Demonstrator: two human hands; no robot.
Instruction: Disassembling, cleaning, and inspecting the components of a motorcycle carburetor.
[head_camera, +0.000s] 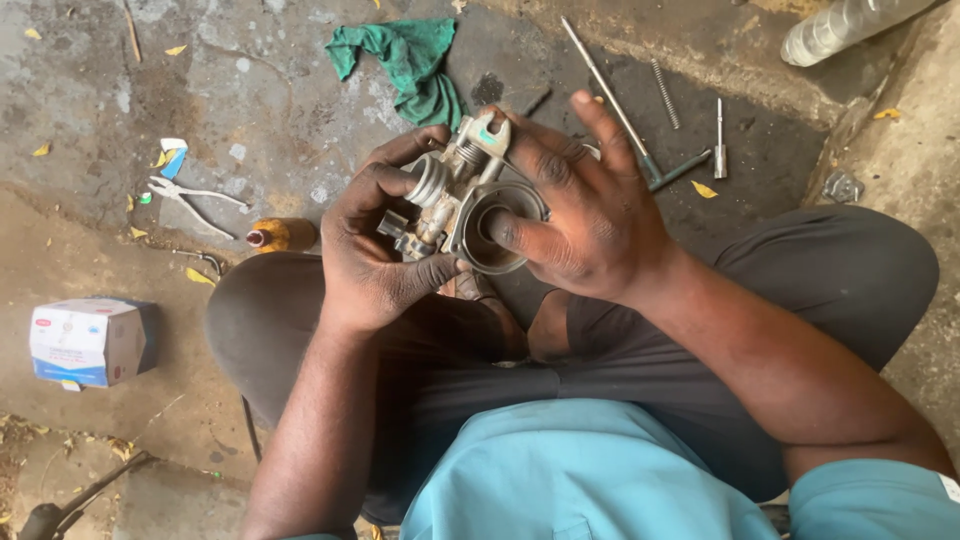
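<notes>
I hold a small grey metal engine part (462, 200), a carburettor-like body with a round bore, above my knees. My left hand (375, 245) grips its left side, fingers curled round a ribbed cylinder on it. My right hand (590, 215) wraps the right side, and its thumb presses into the round opening. Both hands are smeared with grease. I am squatting in dark trousers and a light blue shirt.
On the stained concrete floor lie a green rag (405, 60), a long T-handled tool (625, 120), a spring (665, 95), a thin bit (719, 128), pliers (190, 200), a small amber bottle (283, 235), a cardboard box (90, 340) and a clear plastic bottle (840, 28).
</notes>
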